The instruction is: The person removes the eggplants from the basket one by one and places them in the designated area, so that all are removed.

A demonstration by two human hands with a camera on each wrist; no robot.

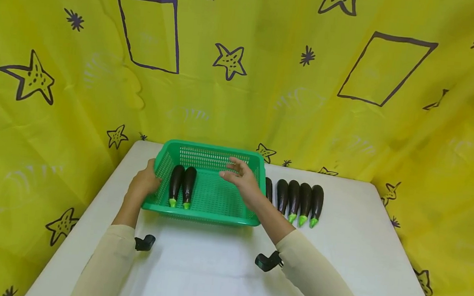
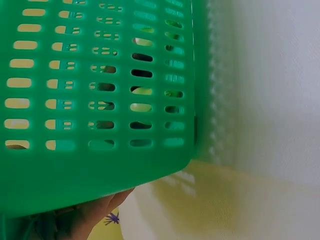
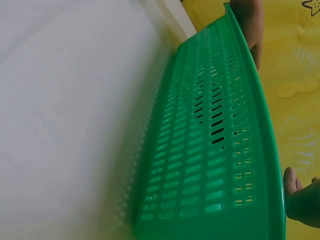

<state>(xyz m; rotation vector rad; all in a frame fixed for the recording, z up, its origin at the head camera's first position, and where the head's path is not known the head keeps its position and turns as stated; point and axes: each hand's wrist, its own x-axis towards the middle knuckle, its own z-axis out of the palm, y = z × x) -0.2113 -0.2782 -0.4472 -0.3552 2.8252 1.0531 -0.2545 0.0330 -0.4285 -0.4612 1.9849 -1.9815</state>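
Note:
A green plastic basket [image 1: 214, 219] with slotted walls stands on the table. Two dark eggplants, one at the left [image 1: 176, 182] and its neighbour [image 1: 189, 184], lie side by side in its left part, green stem ends towards me. My left hand [image 1: 145, 181] grips the basket's left rim; the left wrist view shows part of that hand [image 2: 102, 212] beside the basket wall. Over the basket's right half hovers my right hand [image 1: 242, 183], fingers apart and loosely bent, holding nothing. In the right wrist view its fingers [image 3: 291, 181] show past the basket's rim.
Right of the basket, several more eggplants [image 1: 293, 197] lie in a row on the white table [image 1: 337, 260], the leftmost partly hidden by the basket. A yellow curtain [image 1: 249, 106] with drawn stars hangs behind and on both sides of the table.

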